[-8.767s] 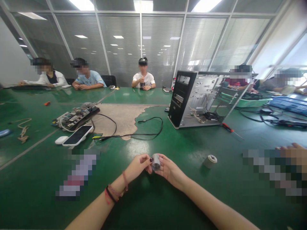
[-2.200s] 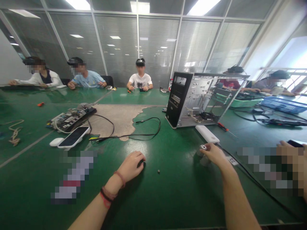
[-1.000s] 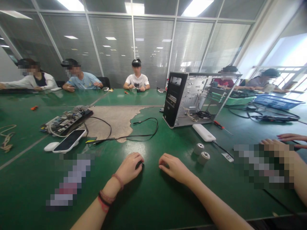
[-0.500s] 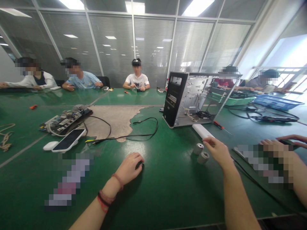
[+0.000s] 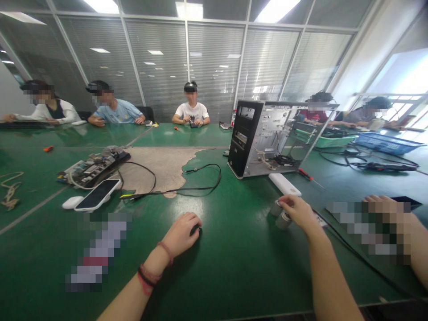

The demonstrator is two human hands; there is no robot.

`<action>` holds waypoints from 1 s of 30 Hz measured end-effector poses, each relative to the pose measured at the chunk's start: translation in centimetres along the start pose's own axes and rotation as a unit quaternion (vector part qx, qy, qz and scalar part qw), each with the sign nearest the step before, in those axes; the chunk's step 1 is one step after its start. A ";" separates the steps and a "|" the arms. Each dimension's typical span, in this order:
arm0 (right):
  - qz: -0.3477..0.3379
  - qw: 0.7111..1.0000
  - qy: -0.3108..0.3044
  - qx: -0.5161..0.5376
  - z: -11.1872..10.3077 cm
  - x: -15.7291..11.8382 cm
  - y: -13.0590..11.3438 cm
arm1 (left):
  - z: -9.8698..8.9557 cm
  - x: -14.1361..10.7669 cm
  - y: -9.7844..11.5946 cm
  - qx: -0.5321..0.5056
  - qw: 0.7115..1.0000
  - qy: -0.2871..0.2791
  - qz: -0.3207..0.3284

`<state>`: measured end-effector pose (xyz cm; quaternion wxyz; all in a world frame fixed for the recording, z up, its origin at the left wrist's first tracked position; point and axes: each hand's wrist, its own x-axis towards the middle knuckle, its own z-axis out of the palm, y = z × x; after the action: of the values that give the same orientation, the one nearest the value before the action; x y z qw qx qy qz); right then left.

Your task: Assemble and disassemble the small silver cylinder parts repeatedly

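My left hand (image 5: 182, 232) rests on the green table with its fingers curled round a small black object (image 5: 195, 229), mostly hidden under the palm. Over two short grey cylinders, my right hand (image 5: 296, 211) reaches in from the right. Its fingertips are pinched at the top of the farther cylinder (image 5: 275, 208); whether they grip anything there is too small to tell. The nearer cylinder (image 5: 283, 221) stands just below the fingers. A white oblong case (image 5: 285, 184) lies just beyond my right hand.
An open computer case (image 5: 242, 140) stands behind, with a screwdriver (image 5: 306, 174) beside it. Left are a phone (image 5: 97, 195), a circuit board (image 5: 93, 168) and a black cable (image 5: 200, 190). Another person's hand (image 5: 384, 207) is at right. Several people sit around the table.
My right hand has moved slightly left and down, onto the farther cylinder's top. My left hand keeps its place. At right, the dark object by the other person's hand has shifted.
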<state>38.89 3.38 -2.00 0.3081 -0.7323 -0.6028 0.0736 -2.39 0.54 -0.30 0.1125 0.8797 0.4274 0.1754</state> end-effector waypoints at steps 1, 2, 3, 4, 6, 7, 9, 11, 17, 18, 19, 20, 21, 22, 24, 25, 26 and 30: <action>0.001 1.000 0.000 0.002 0.1 0.1 0.1 | 0.0 0.0 0.0 -0.001 1.000 0.001 0.001; 0.001 1.000 0.000 0.005 0.2 0.1 0.2 | 0.0 0.0 0.0 -0.001 1.000 0.003 0.001; 0.000 1.000 0.000 0.010 0.2 0.1 0.3 | 0.1 -0.1 0.0 -0.002 1.000 0.004 0.002; -0.003 1.000 -0.001 0.018 0.2 0.1 0.3 | 0.1 -0.1 0.0 -0.003 1.000 0.004 0.002; -0.010 0.999 0.003 0.038 0.1 -0.1 0.3 | 0.2 -0.1 0.0 -0.004 1.000 0.004 0.003; -0.013 0.999 0.008 0.048 0.0 -0.4 0.3 | 0.2 -0.2 0.0 -0.004 1.000 0.004 0.004; -0.017 0.998 0.030 0.060 -0.4 -1.2 0.3 | 0.2 -0.2 0.0 -0.004 1.000 0.004 0.004; -0.023 0.997 0.046 0.066 -0.7 -2.4 0.5 | 0.3 -0.2 0.0 -0.004 1.000 0.002 0.004; -0.033 0.996 0.018 0.083 0.1 -6.7 1.0 | 0.3 -0.4 0.2 -0.007 1.000 -0.002 0.008; -0.033 0.996 0.024 0.083 0.5 -7.2 1.1 | 0.3 -0.4 0.2 -0.007 1.000 -0.002 0.009; -0.033 0.996 0.034 0.082 1.0 -7.6 1.1 | 0.3 -0.5 0.3 -0.007 1.000 -0.002 0.011; -0.034 0.995 0.046 0.079 1.4 -7.9 1.1 | 0.3 -0.5 0.3 -0.007 1.000 -0.002 0.012; -0.033 0.995 0.059 0.076 1.8 -8.1 1.1 | 0.3 -0.5 0.3 -0.008 1.000 -0.001 0.013; -0.032 0.995 0.069 0.071 2.1 -8.2 1.0 | 0.3 -0.5 0.3 -0.009 1.000 -0.001 0.014; -0.027 0.994 0.084 0.064 2.6 -8.2 0.9 | 0.3 -0.5 0.3 -0.011 1.000 0.000 0.016; -0.023 0.994 0.088 0.059 2.7 -8.1 0.8 | 0.2 -0.5 0.3 -0.012 1.000 0.001 0.017; -0.019 0.994 0.090 0.052 2.8 -8.1 0.7 | 0.2 -0.4 0.3 -0.013 1.000 0.001 0.018; -0.005 0.994 0.094 0.053 2.9 -8.2 0.2 | 0.2 -0.4 0.3 -0.013 1.000 0.005 0.018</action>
<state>35.48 -3.19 -6.63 0.4019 -0.7154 -0.5704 0.0347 -2.30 0.02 -0.44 0.1186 0.8848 0.4098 0.1874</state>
